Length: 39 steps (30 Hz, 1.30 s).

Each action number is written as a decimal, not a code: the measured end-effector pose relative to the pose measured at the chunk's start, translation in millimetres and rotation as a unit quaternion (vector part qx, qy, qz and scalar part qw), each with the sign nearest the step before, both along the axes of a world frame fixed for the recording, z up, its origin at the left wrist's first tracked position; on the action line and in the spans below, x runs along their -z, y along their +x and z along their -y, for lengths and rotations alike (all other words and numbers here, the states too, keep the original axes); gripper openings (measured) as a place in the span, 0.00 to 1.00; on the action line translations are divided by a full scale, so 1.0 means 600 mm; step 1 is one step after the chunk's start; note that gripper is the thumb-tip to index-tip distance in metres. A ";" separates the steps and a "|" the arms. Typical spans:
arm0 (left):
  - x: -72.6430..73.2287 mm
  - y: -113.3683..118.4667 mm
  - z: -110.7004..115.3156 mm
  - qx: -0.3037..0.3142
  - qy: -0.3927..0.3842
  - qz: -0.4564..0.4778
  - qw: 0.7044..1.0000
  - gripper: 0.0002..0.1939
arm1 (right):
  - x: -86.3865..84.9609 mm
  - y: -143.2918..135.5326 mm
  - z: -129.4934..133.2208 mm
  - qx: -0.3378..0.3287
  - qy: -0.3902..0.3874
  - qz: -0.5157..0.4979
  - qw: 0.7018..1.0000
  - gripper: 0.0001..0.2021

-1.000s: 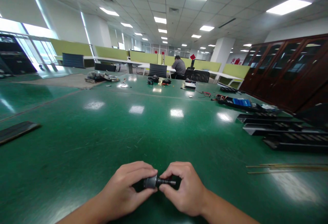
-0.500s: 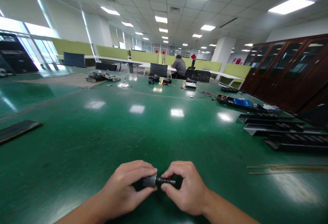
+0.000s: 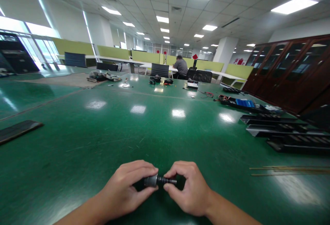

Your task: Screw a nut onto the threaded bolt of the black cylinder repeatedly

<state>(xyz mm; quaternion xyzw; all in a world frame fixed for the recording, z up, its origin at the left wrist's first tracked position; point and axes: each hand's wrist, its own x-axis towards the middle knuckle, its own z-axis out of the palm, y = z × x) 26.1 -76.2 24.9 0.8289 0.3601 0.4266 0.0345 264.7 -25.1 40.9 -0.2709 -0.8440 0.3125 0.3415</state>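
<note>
A short, dark metal cylinder with a thin ridged shaft (image 3: 172, 181) lies level between my two hands, low in the middle of the head view. The thick cylinder end is gripped by my left hand (image 3: 129, 185), fingers over the top and thumb below. On the right, the thumb and index finger of my right hand (image 3: 189, 189) pinch the ridged shaft, whose tip shows inside the curl of the fingers. Part of the thick end is hidden behind the left fingers. The green table (image 3: 144, 135) spreads beneath both hands.
Several black metal channels (image 3: 278, 130) and thin brass-coloured rods (image 3: 288, 170) lie at the right. At the left edge is a dark flat bar (image 3: 19, 130). A black tray with blue parts (image 3: 244, 103) stands farther back. A person (image 3: 181, 66) sits beyond the table.
My right fingertips have shifted very slightly to the right along the shaft. My left hand keeps its hold on the cylinder, almost unmoved.
</note>
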 end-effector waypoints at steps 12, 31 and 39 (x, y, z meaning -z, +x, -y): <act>0.002 -0.002 -0.003 -0.009 -0.006 -0.003 1.000 0.21 | -0.001 0.000 -0.002 0.021 -0.005 0.016 1.000 0.05; -0.002 -0.009 -0.007 -0.028 -0.007 0.001 1.000 0.19 | -0.003 0.004 -0.001 0.030 0.001 0.014 0.999 0.03; -0.002 -0.013 -0.006 -0.028 0.003 0.000 1.000 0.20 | -0.004 0.004 0.000 0.040 -0.006 0.014 0.999 0.03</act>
